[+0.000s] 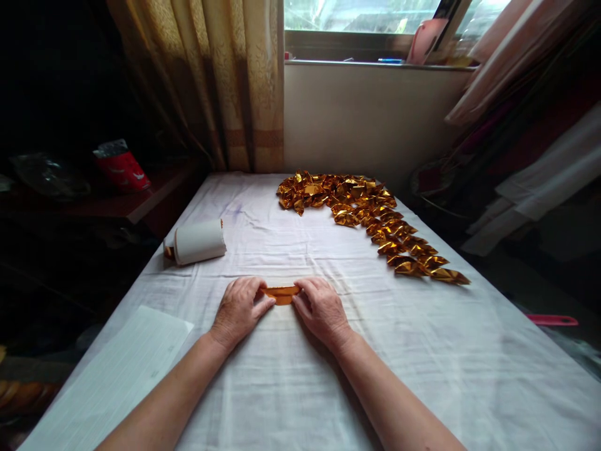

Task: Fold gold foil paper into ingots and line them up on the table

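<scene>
Between my two hands, low over the middle of the white-covered table (263,388), is a narrow folded piece of gold foil paper (283,295). My left hand (239,307) pinches its left end between thumb and fingers. At the other end my right hand (323,308) grips it the same way; my fingers hide both ends. Beyond the hands to the right lie many folded gold foil pieces (357,194), shiny and pointed, heaped at the back and running in rows toward the right edge. A rolled stack of white-backed sheets (200,242) rests beyond my left hand.
Pale lined paper (126,351) lies at the table's left front. Left of the table, a dark shelf holds a red packet (122,168). A gold curtain (201,81) and a window stand behind; clothes (554,163) hang at right. A pink handle (553,320) shows past the right edge.
</scene>
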Demonstrator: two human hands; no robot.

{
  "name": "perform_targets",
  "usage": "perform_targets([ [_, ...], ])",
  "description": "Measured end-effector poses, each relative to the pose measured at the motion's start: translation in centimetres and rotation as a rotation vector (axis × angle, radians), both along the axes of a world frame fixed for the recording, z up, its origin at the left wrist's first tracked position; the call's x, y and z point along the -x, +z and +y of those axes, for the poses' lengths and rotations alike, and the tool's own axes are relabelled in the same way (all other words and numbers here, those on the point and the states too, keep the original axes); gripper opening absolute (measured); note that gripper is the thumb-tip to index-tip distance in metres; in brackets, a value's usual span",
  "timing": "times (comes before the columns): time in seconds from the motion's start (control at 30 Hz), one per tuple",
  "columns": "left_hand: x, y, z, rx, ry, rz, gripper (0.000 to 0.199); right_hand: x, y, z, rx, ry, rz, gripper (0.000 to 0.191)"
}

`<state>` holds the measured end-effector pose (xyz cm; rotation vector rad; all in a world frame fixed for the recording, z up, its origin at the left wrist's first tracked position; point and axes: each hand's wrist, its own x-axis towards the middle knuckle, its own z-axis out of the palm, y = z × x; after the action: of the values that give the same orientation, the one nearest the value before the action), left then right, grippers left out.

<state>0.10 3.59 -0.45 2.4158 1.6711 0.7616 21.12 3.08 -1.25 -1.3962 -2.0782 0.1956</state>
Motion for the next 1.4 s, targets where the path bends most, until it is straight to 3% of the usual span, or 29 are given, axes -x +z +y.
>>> perform_targets([
  [0.17, -0.3, 1.7, 2.0, 0.075, -0.036, -0.033, 0.011, -0.4, 0.9, 0.8, 0.077, -0.018, 0.06, 0.01],
  [0.3, -1.2, 2.5, 4.4, 0.12, 0.075, -0.173, 0.01, -0.5, 1.8, 3.8, 0.034, -0.044, 0.015, 0.011],
  [0.47, -2.4, 1.3, 7.1, 0.138, 0.225, -0.414, 0.012, 0.2, 1.6, 8.8, 0.038, -0.141, 0.171, 0.014],
  [0.6, -2.6, -0.1, 8.3, 0.134, 0.27, -0.489, 0.024, 1.1, 0.3, 10.7, 0.072, -0.128, 0.317, 0.017],
  [0.8, -2.5, -0.3, 8.5, 0.147, 0.277, -0.532, 0.023, 1.3, -1.0, 10.8, 0.146, 0.005, 0.502, 0.022],
  [0.93, -2.6, -0.1, 8.2, 0.162, 0.284, -0.512, 0.021, 1.1, -1.1, 10.7, 0.179, 0.019, 0.59, 0.022],
  [1.4, -2.2, -1.3, 7.9, 0.08, 0.256, -0.423, 0.026, 1.3, -0.5, 10.3, 0.159, 0.011, 0.562, 0.022],
])
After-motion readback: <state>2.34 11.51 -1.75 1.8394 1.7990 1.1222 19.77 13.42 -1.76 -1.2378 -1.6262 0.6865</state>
